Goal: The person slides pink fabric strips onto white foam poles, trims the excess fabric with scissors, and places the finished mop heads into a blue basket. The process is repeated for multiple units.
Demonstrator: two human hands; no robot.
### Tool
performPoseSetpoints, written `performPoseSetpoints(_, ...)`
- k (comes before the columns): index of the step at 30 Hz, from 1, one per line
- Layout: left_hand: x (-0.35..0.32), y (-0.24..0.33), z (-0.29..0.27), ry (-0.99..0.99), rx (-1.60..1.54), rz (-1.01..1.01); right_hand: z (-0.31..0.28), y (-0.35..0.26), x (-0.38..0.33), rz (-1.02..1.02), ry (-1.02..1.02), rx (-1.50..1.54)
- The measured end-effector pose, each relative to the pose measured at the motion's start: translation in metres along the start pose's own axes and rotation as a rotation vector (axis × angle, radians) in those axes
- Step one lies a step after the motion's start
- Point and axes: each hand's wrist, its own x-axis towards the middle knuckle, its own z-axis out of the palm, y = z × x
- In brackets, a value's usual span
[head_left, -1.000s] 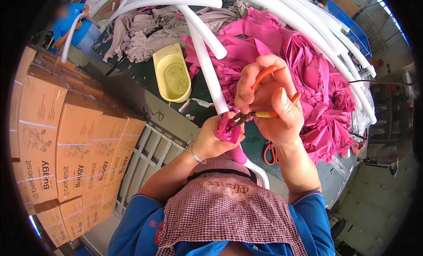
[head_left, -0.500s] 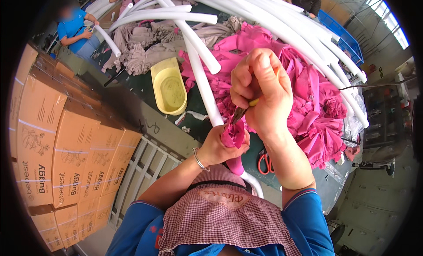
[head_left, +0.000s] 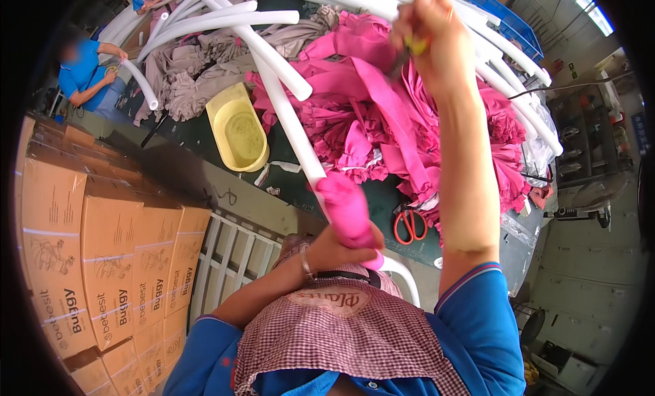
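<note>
Far left, stacked cardboard boxes (head_left: 102, 253) by a white slatted rack (head_left: 235, 259). Upper left, another person in blue (head_left: 85, 72) grips a white foam tube (head_left: 140, 85). On the dark green table (head_left: 205, 147) lies a yellow tray (head_left: 239, 128) beside a heap of grey-beige fabric (head_left: 198, 75).

Centre: the worker's left hand (head_left: 344, 249) is clenched around the pink fabric sleeve (head_left: 348, 208) that covers the near end of a long white foam tube (head_left: 290, 120); the tube runs up and away across the table. The covered end sits low, just in front of the worker's chest.

Right of that, orange-handled scissors (head_left: 409, 224) lie on the table at the edge of a pink fabric pile (head_left: 382, 116). The right hand (head_left: 433, 38) is raised high, fingers pinched shut on a small yellow-handled tool (head_left: 413, 48); the tool's tip is too small to read. More white tubes (head_left: 518, 75) fan out behind.
</note>
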Motion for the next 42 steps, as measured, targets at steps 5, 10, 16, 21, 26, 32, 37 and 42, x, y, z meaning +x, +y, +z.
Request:
performPoseSetpoints(5,-0.028,0.000,-0.071,0.520,-0.513,0.091,-0.056,0.106,-0.186,0.456,-0.624,-0.749)
performPoseSetpoints(10,-0.019,0.001,-0.080,0.531,-0.586,0.066,-0.068,0.160,-0.243,0.341,-0.506,-1.477)
performPoseSetpoints(16,0.001,-0.019,-0.077,0.635,-0.669,0.114,0.000,0.109,-0.244,0.618,-0.330,-0.279)
performPoseSetpoints(21,0.014,0.037,-0.140,0.685,-0.561,0.187,0.013,0.105,-0.235,0.680,-0.547,-0.503)
performPoseSetpoints(26,0.037,0.082,-0.185,0.799,-0.537,0.007,0.027,0.092,-0.219,1.174,-0.601,-0.082)
performPoseSetpoints(32,0.036,0.118,-0.246,1.034,-0.569,0.054,0.017,0.043,-0.233,1.244,-0.547,-0.110)
performPoseSetpoints(37,0.088,0.150,-0.240,0.989,-0.508,0.251,0.040,0.051,-0.184,1.271,-0.405,-0.005)
performPoseSetpoints(42,0.086,0.220,-0.273,1.112,-0.479,0.245,0.022,-0.004,-0.191,1.165,-0.505,-0.238)
